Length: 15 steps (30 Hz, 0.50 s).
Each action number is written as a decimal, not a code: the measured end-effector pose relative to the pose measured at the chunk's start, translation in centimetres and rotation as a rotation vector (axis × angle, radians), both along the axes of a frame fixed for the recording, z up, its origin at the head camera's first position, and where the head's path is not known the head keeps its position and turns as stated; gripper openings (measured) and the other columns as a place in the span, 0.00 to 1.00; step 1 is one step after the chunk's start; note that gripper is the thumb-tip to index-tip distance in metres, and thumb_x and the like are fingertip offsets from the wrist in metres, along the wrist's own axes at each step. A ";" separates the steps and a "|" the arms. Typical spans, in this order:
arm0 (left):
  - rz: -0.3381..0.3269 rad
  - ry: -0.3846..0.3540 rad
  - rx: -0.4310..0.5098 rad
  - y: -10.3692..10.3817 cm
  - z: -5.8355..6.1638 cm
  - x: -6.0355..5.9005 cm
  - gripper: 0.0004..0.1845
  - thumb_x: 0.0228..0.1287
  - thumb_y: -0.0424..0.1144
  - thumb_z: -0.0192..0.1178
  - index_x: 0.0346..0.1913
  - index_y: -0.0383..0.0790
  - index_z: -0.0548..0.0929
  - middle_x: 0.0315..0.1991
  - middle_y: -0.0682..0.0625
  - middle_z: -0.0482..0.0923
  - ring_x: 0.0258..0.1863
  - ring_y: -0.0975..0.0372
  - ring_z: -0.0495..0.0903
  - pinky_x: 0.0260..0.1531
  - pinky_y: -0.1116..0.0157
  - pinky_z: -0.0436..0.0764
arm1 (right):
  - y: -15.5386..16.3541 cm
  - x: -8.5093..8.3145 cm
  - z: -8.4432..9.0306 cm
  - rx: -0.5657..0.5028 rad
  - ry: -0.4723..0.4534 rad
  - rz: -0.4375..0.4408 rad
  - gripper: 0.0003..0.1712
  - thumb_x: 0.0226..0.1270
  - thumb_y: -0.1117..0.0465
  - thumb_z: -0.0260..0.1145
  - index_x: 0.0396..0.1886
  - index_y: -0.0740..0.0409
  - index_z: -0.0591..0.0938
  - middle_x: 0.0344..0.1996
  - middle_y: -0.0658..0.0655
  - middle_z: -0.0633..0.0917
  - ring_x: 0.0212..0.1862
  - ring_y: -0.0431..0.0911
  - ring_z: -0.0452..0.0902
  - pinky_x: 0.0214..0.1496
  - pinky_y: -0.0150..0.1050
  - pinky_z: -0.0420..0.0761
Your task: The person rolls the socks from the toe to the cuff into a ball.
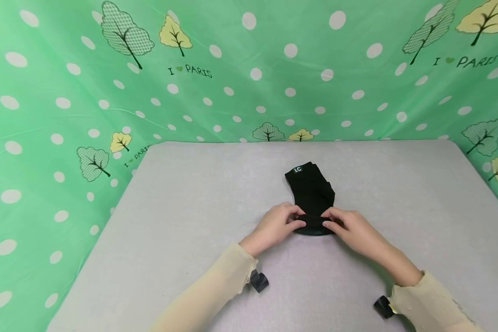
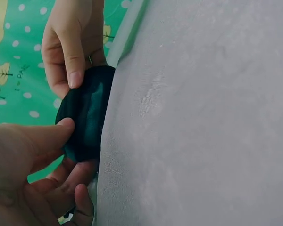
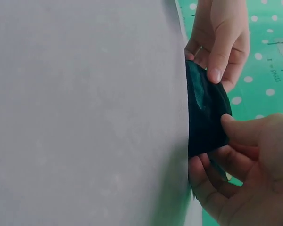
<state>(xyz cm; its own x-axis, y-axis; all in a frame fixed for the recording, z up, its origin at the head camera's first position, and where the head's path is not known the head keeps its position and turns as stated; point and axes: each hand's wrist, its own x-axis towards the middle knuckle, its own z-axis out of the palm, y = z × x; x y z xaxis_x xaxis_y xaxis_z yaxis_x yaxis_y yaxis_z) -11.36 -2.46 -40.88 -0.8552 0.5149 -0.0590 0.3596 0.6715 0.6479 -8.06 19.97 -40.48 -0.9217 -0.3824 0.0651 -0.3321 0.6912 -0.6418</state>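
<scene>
A black sock (image 1: pixel 311 186) lies on the grey table, its far end bearing a small "LC" label and pointing away from me. The near end is folded over into a thick roll. At the left of that roll, my left hand (image 1: pixel 275 226) pinches it between thumb and fingers. My right hand (image 1: pixel 354 230) grips the opposite side the same way. Both thumbs lie on the near face of the folded sock (image 2: pixel 87 113) in the left wrist view, with fingers behind and under it. From the right wrist, the fold of the sock (image 3: pixel 207 108) spans between both hands.
The grey table (image 1: pixel 191 193) runs out on both sides of the sock. Behind it hangs a green cloth (image 1: pixel 232 92) with white dots and printed trees. A small black device (image 1: pixel 259 281) sits at the left sleeve, another black device (image 1: pixel 383 307) at the right.
</scene>
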 end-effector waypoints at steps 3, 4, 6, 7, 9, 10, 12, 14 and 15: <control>0.011 0.004 -0.019 0.2 0.1 0.0 0.11 0.68 0.44 0.64 0.49 0.46 0.86 0.39 0.53 0.85 0.33 0.69 0.80 0.38 0.74 0.76 | -0.1 -0.1 0.0 0.009 0.004 -0.034 0.05 0.69 0.63 0.66 0.41 0.57 0.85 0.24 0.47 0.81 0.27 0.33 0.68 0.30 0.31 0.71; 0.016 0.005 -0.025 0.2 0.2 0.0 0.11 0.68 0.44 0.64 0.49 0.46 0.86 0.39 0.53 0.86 0.34 0.69 0.80 0.39 0.74 0.76 | -0.2 -0.1 0.0 0.016 0.019 -0.043 0.05 0.68 0.63 0.67 0.41 0.57 0.86 0.26 0.47 0.82 0.28 0.34 0.70 0.31 0.31 0.72; 0.028 -0.002 -0.031 0.3 0.2 0.0 0.11 0.69 0.44 0.63 0.50 0.47 0.85 0.40 0.54 0.87 0.36 0.68 0.82 0.40 0.73 0.77 | -0.2 -0.1 -0.1 0.026 0.047 -0.063 0.05 0.66 0.63 0.69 0.40 0.58 0.87 0.29 0.48 0.84 0.30 0.35 0.72 0.32 0.32 0.73; 0.037 -0.007 -0.033 0.3 0.2 0.0 0.11 0.69 0.44 0.63 0.50 0.48 0.85 0.40 0.54 0.87 0.36 0.68 0.82 0.40 0.73 0.77 | -0.2 -0.1 -0.1 0.032 0.060 -0.072 0.05 0.64 0.64 0.70 0.39 0.58 0.87 0.30 0.49 0.85 0.31 0.36 0.73 0.33 0.32 0.75; 0.060 -0.007 -0.037 0.3 0.2 -0.1 0.11 0.69 0.44 0.63 0.51 0.49 0.84 0.41 0.56 0.88 0.37 0.69 0.83 0.40 0.73 0.78 | -0.3 -0.2 -0.2 0.035 0.073 -0.085 0.05 0.62 0.65 0.71 0.38 0.58 0.87 0.30 0.49 0.85 0.32 0.37 0.74 0.34 0.33 0.75; 0.074 -0.006 -0.036 0.3 0.2 -0.1 0.12 0.68 0.44 0.64 0.52 0.49 0.83 0.42 0.57 0.87 0.37 0.69 0.83 0.39 0.73 0.77 | -0.3 -0.3 -0.2 0.032 0.074 -0.088 0.05 0.62 0.65 0.72 0.38 0.58 0.87 0.29 0.48 0.84 0.31 0.36 0.74 0.33 0.32 0.75; 0.091 -0.003 -0.031 0.3 0.2 -0.3 0.14 0.66 0.43 0.66 0.53 0.49 0.80 0.42 0.58 0.86 0.35 0.69 0.82 0.38 0.73 0.77 | -0.4 -0.4 -0.2 0.033 0.068 -0.102 0.06 0.61 0.65 0.72 0.37 0.58 0.84 0.27 0.48 0.83 0.30 0.35 0.74 0.32 0.31 0.75; 0.095 0.015 -0.033 0.2 0.3 -0.4 0.15 0.63 0.42 0.69 0.51 0.49 0.78 0.43 0.58 0.84 0.35 0.69 0.80 0.37 0.74 0.75 | -0.4 -0.4 -0.2 0.036 0.062 -0.111 0.08 0.61 0.66 0.73 0.35 0.56 0.81 0.26 0.47 0.82 0.29 0.35 0.73 0.31 0.30 0.74; 0.090 0.018 -0.035 0.2 0.3 -0.4 0.15 0.62 0.41 0.70 0.49 0.49 0.78 0.43 0.58 0.83 0.35 0.69 0.79 0.36 0.74 0.75 | -0.5 -0.5 -0.2 0.041 0.062 -0.116 0.09 0.60 0.66 0.73 0.34 0.55 0.79 0.26 0.47 0.81 0.29 0.35 0.73 0.30 0.30 0.74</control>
